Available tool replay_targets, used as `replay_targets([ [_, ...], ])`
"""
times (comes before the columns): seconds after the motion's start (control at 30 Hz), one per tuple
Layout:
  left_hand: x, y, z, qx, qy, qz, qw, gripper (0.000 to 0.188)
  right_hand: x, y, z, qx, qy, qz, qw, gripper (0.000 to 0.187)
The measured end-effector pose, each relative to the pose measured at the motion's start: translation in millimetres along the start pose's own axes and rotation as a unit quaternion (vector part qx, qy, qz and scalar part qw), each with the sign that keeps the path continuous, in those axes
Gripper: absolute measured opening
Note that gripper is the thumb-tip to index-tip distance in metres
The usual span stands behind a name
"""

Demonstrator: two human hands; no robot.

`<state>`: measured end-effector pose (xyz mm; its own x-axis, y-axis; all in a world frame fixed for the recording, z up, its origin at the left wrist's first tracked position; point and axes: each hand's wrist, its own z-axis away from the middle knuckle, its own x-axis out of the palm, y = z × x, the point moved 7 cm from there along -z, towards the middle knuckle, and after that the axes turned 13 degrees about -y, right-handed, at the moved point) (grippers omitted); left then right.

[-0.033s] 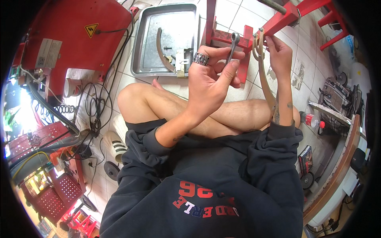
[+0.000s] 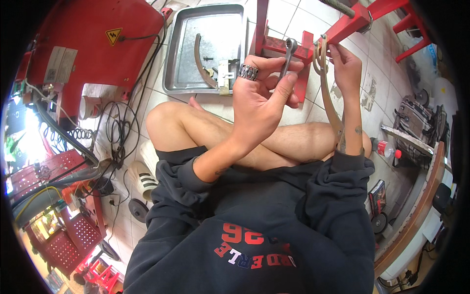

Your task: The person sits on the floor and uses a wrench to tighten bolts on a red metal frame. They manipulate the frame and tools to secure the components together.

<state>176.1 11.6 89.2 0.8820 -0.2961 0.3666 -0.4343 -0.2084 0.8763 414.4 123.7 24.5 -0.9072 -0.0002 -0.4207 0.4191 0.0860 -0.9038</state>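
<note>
Wrench [image 2: 289,49] in left hand [image 2: 258,100]; red machine [image 2: 81,27] bears yellow warning label [image 2: 113,36].

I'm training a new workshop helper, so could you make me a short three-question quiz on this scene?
1. Which hand holds the wrench?
2. True or false: a curved strip lies in the tray.
3. What colour is the cap on the bottle? A) blue B) red C) green

Key: 1. The left hand. 2. True. 3. B.
</note>
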Motion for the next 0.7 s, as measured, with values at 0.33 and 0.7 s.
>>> replay_targets([
  [0.33, 8, 28, 3, 0.038, -0.003, 0.074, 0.996, 0.022, 0, 0, 0, 0.021, 0.004, 0.047, 0.999, 0.035],
  [0.7, 11, 10, -2, -0.054, -0.001, 0.039, 0.998, 0.028, -4, 8, -1, -0.015, 0.023, 0.074, 0.997, 0.032],
])
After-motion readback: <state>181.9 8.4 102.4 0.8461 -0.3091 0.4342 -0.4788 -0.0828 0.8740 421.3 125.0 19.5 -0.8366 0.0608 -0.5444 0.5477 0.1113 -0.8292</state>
